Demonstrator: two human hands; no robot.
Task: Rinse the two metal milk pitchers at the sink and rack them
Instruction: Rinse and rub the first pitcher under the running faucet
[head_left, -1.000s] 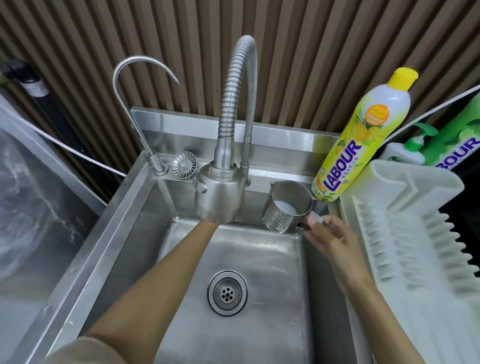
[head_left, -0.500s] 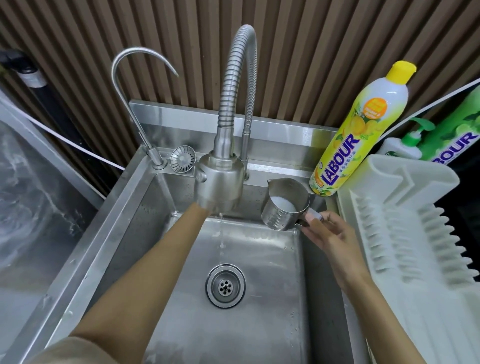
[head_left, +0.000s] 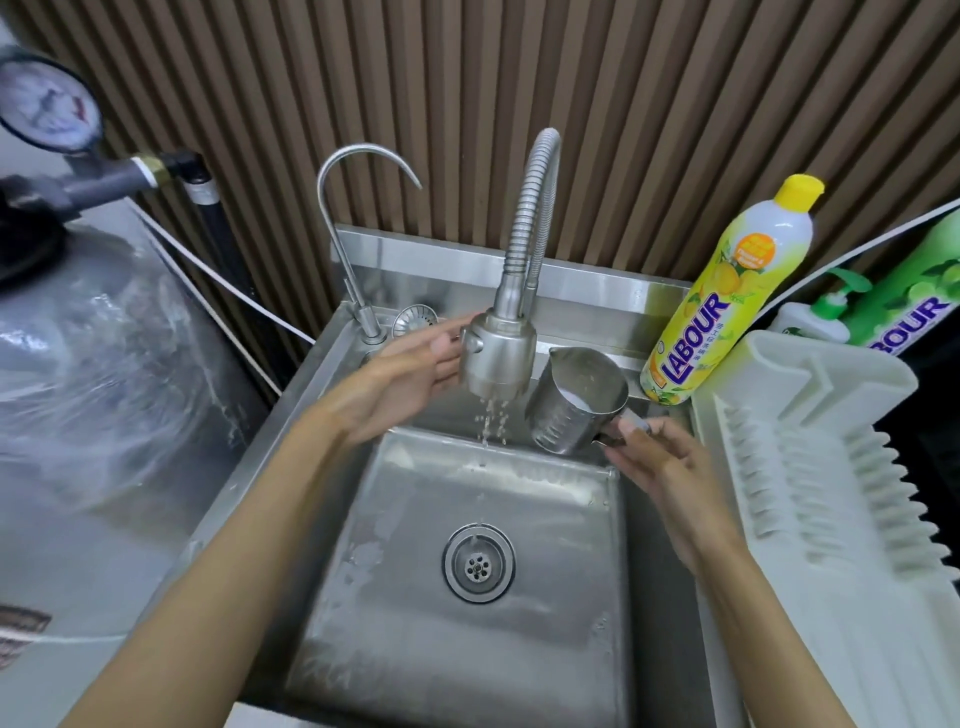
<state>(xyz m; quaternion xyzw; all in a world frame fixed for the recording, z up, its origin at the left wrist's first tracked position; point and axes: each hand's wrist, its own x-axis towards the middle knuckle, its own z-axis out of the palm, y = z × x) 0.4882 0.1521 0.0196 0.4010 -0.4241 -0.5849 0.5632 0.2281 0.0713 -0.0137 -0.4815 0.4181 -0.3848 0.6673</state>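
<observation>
Left hand (head_left: 410, 374): fingers straight, loose, against the spray head (head_left: 498, 358), likely to steer it. Right hand (head_left: 654, 452) grips the milk pitcher (head_left: 571, 400) by its handle, tilted over the sink (head_left: 519, 665), just beside the dribbling water, mouth toward it. Second pitcher unseen.

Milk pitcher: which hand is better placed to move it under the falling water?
Right. The right hand holds the pitcher by its handle beside the stream; the left hand lies open at the spray head.
</observation>
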